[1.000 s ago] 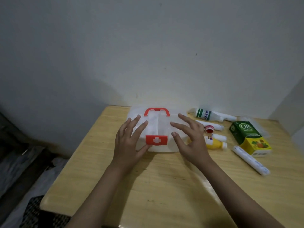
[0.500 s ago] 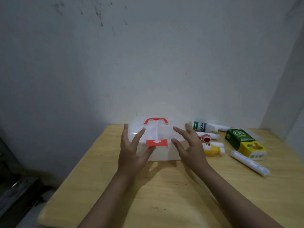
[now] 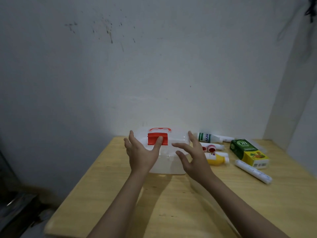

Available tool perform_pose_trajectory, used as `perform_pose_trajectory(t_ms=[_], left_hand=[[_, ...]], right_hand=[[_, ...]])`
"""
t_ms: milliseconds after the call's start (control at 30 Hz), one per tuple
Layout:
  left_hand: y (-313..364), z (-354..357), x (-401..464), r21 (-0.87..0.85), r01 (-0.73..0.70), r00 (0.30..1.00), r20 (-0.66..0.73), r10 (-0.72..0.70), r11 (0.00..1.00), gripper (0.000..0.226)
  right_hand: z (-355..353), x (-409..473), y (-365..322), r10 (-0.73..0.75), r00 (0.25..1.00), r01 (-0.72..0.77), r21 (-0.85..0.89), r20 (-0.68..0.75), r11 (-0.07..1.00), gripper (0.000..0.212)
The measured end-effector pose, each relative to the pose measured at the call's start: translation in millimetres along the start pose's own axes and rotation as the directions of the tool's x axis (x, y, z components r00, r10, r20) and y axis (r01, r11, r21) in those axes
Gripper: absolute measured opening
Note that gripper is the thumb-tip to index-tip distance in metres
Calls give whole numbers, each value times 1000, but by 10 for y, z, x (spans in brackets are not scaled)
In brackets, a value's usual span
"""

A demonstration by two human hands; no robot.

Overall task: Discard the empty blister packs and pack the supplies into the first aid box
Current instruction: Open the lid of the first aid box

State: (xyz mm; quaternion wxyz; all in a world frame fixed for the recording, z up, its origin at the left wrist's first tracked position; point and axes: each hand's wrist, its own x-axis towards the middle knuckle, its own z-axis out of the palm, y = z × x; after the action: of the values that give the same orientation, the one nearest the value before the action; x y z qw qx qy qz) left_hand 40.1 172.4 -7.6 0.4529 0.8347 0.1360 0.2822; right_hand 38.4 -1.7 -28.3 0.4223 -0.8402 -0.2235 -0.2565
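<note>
A translucent white first aid box (image 3: 169,164) with a red handle and a red latch (image 3: 157,138) stands at the back of the wooden table (image 3: 171,203). Its lid is tilted up at the front. My left hand (image 3: 141,152) lies against the lid with spread fingers, the thumb on the flipped-up latch. My right hand (image 3: 193,156) touches the lid's right side, fingers straight. To the right lie a white and green bottle (image 3: 208,137), two red-capped tubes (image 3: 211,147), a yellow bottle (image 3: 216,158), a green and yellow carton (image 3: 248,153) and a white roll (image 3: 253,171).
A grey wall rises right behind the table and a second wall closes the right side. The table's left edge drops off to a dark floor with clutter (image 3: 18,208). Bare wood lies between the box and the table's front edge.
The red latch has flipped upward and the lid's front has lifted. Both hands moved up the box onto the lid. The camera has tilted up, showing more wall.
</note>
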Motion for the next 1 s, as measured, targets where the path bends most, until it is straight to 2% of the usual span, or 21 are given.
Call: perform_pose_trajectory(t_ms=[167,300,500,667,867,1000], left_hand=[[-7,-60,-52,-52,-14,1000,-21,13,999,122],[-82,-72,-87,-7,-27,1000,8,27,1000,127],[-254,-47,-72,45,34,995,91,-38,998,122],[-323,-91,-50,47,-5,993,118,0,999,117],[-362,-71,-14,2,45,991,129,-45,999,119],[-350,-12,-13,-38,42,994,104,-37,998,118]], right_hand=[[0,123,-25,-34,997,30,-62,-68,998,39],[-64,327,-55,-52,991,44,-64,-121,997,38],[-212,731,-119,59,977,-32,132,-206,991,22],[-248,1090,-108,168,948,-88,285,-269,954,18],[-78,1302,46,244,937,-186,233,-249,955,45],[49,1416,210,315,937,-284,193,-151,939,65]])
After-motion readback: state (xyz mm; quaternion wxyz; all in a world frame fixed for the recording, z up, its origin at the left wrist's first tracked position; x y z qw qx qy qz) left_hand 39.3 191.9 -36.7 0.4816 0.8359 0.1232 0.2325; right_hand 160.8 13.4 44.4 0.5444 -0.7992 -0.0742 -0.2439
